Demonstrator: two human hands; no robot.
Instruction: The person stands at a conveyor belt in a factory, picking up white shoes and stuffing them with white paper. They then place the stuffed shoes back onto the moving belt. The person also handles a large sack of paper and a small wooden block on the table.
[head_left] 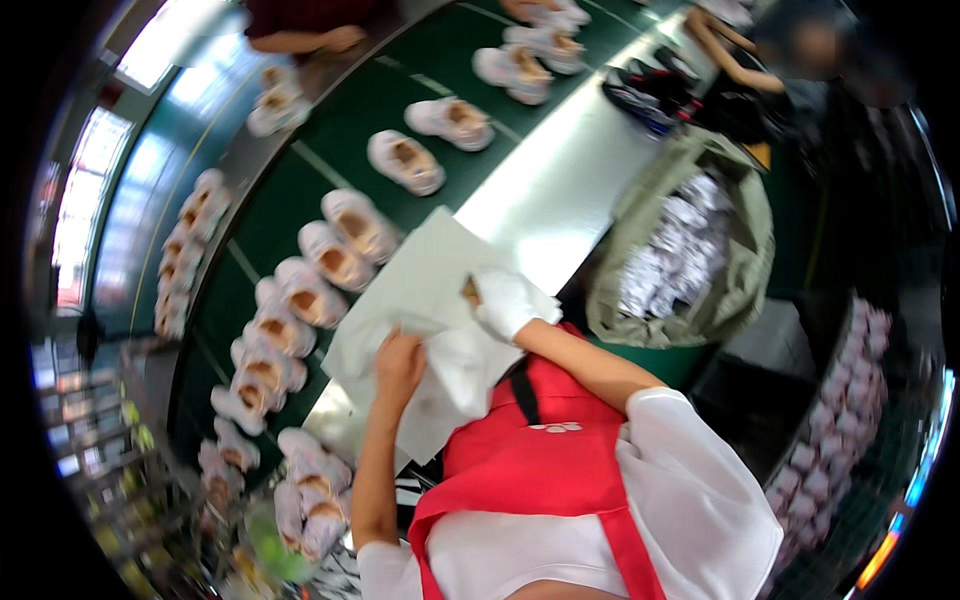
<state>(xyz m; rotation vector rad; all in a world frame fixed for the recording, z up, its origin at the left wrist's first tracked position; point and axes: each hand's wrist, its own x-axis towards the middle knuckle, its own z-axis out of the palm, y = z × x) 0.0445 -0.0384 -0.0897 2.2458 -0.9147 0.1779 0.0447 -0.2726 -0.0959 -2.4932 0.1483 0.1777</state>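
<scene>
Gripping white paper sheets (420, 300), both hands: left (398, 365) bare, right (503, 303) gloved, fingertips hidden, pic blurry.

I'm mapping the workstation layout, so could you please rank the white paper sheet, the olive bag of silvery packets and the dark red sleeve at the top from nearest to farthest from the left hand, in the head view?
1. white paper sheet: under the left hand, touching it.
2. olive bag: off to the right, past the gloved right hand.
3. dark red sleeve: far end of the belt, at the top.

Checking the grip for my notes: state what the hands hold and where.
Both hold white tissue paper: left hand grips its near crumpled edge, right hand a bunched wad at the sheet's right edge.
</scene>
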